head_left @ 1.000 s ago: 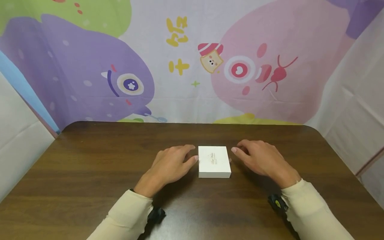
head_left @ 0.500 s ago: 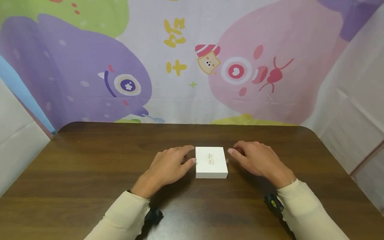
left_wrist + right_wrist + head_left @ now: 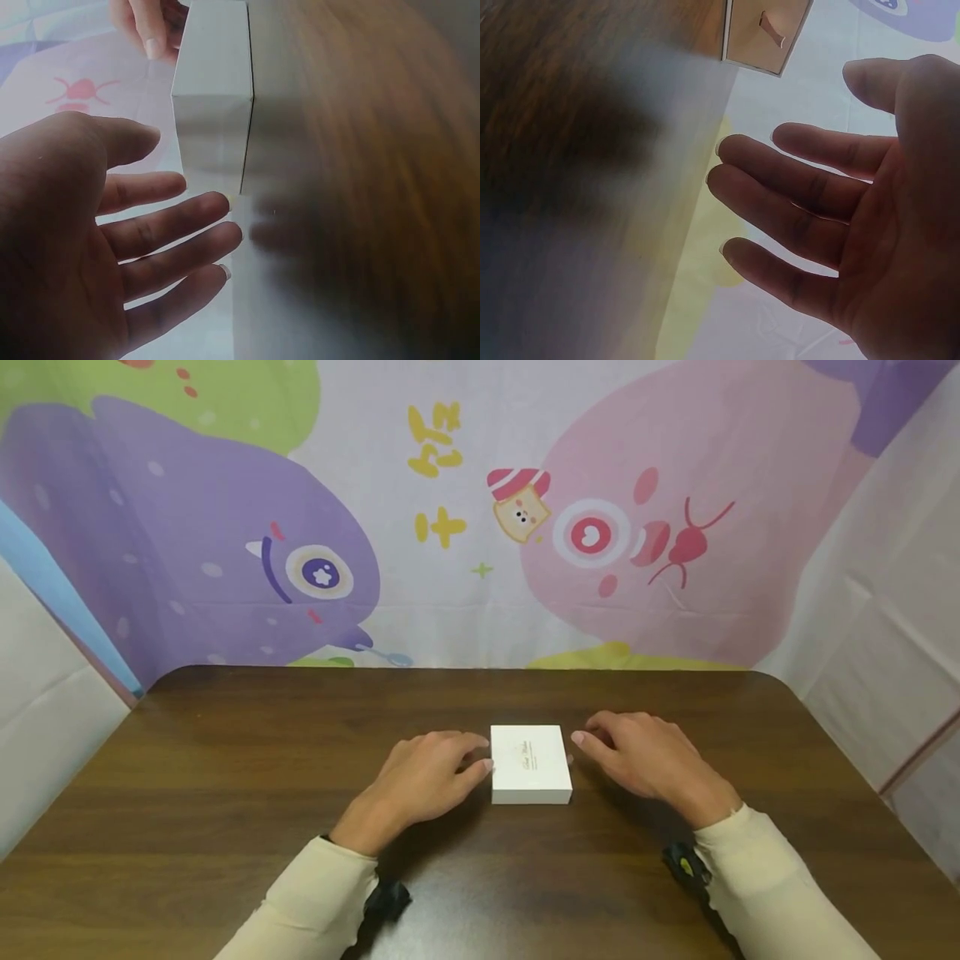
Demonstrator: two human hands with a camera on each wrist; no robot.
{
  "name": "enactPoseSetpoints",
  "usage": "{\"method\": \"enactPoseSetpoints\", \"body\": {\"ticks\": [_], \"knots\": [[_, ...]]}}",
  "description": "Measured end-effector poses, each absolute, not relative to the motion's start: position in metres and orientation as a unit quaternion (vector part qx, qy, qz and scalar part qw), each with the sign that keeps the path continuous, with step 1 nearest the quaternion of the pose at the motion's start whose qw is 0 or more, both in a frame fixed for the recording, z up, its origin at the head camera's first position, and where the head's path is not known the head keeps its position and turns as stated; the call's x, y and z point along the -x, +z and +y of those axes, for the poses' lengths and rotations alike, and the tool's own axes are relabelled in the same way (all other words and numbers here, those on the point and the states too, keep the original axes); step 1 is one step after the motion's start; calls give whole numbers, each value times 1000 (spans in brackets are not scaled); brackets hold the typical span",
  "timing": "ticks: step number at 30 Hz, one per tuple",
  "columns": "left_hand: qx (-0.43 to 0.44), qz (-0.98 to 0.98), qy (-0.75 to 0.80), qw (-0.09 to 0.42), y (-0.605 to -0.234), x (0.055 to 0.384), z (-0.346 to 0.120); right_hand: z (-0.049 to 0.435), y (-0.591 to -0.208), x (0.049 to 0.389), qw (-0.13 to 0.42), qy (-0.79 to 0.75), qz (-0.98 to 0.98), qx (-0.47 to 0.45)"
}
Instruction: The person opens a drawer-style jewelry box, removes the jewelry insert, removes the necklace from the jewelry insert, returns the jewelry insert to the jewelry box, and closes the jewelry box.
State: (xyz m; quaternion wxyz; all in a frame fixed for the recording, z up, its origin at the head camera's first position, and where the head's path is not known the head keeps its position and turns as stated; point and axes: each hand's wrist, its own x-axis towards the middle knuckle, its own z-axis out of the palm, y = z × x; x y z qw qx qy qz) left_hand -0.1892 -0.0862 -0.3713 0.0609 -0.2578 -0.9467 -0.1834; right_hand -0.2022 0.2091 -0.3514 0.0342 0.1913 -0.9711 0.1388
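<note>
A small white box point(image 3: 530, 760) with gold lettering on its lid lies flat on the brown wooden table. My left hand point(image 3: 427, 777) hovers at the box's left side, thumb and index fingertips close to it; whether they touch I cannot tell. On the other side, my right hand point(image 3: 648, 756) stays a little apart from the box with fingers relaxed and nothing held. A short ribbon tab point(image 3: 773, 30) sticks out of the box's right side in the right wrist view. In the left wrist view, the left fingers point(image 3: 169, 229) spread loosely beside the box's plain side.
Behind the table point(image 3: 247, 760) hangs a cloth backdrop point(image 3: 450, 610) with cartoon figures. Pale cloth panels point(image 3: 892, 635) close off both sides. Dark straps with devices point(image 3: 686, 864) sit at both wrists, against the cream sleeves.
The head view has shifted slightly. My left index fingertip has come a little lower beside the box. The box and my right hand look nearly unchanged.
</note>
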Motion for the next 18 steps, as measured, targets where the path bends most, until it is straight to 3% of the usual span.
{"method": "enactPoseSetpoints", "body": {"ticks": [6,18], "knots": [[263,-946,-185,48,-372,188,-84,210,-354,202,29,137,-972,-189],[282,-937,-192,81,-371,188,-82,209,-353,203,21,127,-974,-184]]}}
